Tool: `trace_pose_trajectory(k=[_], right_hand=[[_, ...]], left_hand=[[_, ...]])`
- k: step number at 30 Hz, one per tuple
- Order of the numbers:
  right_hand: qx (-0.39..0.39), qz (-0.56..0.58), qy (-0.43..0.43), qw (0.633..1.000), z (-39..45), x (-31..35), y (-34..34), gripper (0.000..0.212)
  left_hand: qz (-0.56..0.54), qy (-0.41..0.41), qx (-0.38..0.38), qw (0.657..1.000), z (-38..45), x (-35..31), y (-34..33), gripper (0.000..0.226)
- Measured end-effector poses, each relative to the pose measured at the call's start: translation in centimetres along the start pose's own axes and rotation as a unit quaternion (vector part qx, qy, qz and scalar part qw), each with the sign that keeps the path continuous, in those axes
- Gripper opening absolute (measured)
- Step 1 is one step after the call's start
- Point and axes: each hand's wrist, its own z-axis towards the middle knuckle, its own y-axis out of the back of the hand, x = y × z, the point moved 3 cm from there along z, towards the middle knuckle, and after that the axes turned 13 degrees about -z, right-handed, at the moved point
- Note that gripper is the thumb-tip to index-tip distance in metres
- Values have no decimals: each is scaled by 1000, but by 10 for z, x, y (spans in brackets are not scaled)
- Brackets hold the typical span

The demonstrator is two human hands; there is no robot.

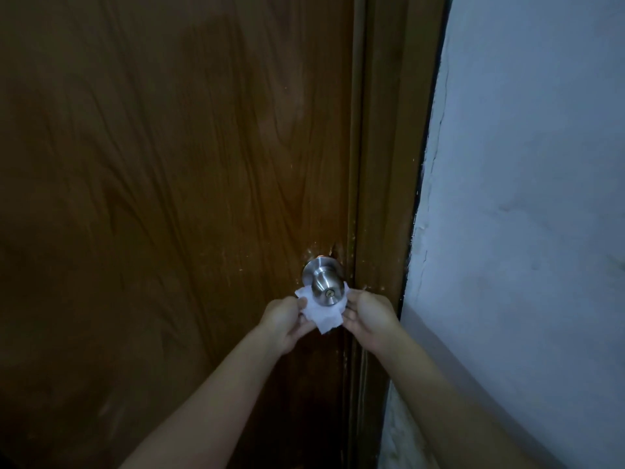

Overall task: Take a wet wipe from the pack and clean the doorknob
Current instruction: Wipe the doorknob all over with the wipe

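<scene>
Head view: wiping step underway, w/ left hand [283,319] & right hand [368,319] each pinched on an end of wet wipe [322,314] slung under steel doorknob [327,288]; next prob. needs see-sawing it round the knob.

Wipe [321,313] passes behind knob [327,288]; its middle part hidden there. Left hand [283,321] fingertips tucked under wipe, unseen. Right hand [367,319] thumb tip hidden by wipe edge. Both forearms cut off at bottom edge. Keyhole detail too small to read.
</scene>
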Motion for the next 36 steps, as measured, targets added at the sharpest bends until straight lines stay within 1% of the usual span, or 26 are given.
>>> trace_pose_trajectory(k=[1, 3, 4, 6, 7, 9, 11, 12, 14, 16, 18, 19, 20, 21, 23, 25, 26, 27, 29, 32, 36], right_hand=[[8, -13, 19, 1000, -2, 6, -2, 22], [8, -80, 73, 994, -7, 15, -4, 29], [9, -119, 99, 988, -11, 17, -6, 34], [35, -157, 129, 979, -16, 14, -10, 36], [50, -153, 126, 979, -16, 10, -11, 34], [65, -113, 94, 987, -15, 6, -11, 31], [41, -120, 85, 988, -14, 7, -9, 28], [8, -161, 101, 982, -12, 8, -8, 25], [-63, -260, 169, 949, -14, 13, -6, 22], [-96, -333, 260, 901, -19, 16, -10, 20], [-110, -394, 306, 860, -22, 14, -15, 32], [-114, -413, 317, 846, -23, 12, -15, 38], [-110, -414, 322, 844, -24, 11, -15, 41], [-97, -400, 317, 855, -23, 8, -15, 43], [-54, -338, 267, 901, -20, 4, -12, 42], [-20, -252, 180, 951, -14, 0, -8, 25], [-10, -214, 139, 967, -12, 0, -7, 20], [-7, -186, 109, 977, -10, 0, -6, 20], [-30, -180, 92, 979, -10, 2, -5, 22], [-103, -210, 145, 961, -15, 5, -9, 29], [-152, -226, 207, 940, -26, 6, -12, 48]], left_hand=[[-16, 8, 12, 1000, -2, -2, -4, 17], [-45, 27, 41, 998, -5, -5, -11, 16], [-53, 31, 51, 997, -4, -6, -13, 17], [-46, 25, 55, 997, -2, -8, -15, 16], [-34, 13, 49, 998, -1, -11, -16, 15], [9, -24, 36, 999, -1, -18, -17, 17], [32, -38, 34, 998, -2, -23, -18, 16], [25, -29, 40, 998, -2, -23, -18, 15], [-16, 11, 63, 998, -5, -18, -19, 17], [-69, 50, 85, 993, -9, -11, -22, 22], [-127, 73, 96, 984, -10, -6, -25, 28], [-142, 76, 95, 982, -10, -6, -25, 29], [-138, 70, 92, 984, -9, -6, -25, 30], [-115, 56, 86, 988, -7, -6, -23, 29], [-42, 9, 61, 997, -4, -10, -20, 28], [2, -38, 39, 999, -3, -17, -18, 26], [10, -51, 38, 998, -3, -19, -19, 26], [11, -57, 41, 997, -5, -22, -19, 25], [-14, -45, 45, 998, -9, -23, -21, 24], [-50, -14, 42, 998, -14, -17, -22, 21], [-56, -12, 43, 997, -19, -8, -25, 19]])
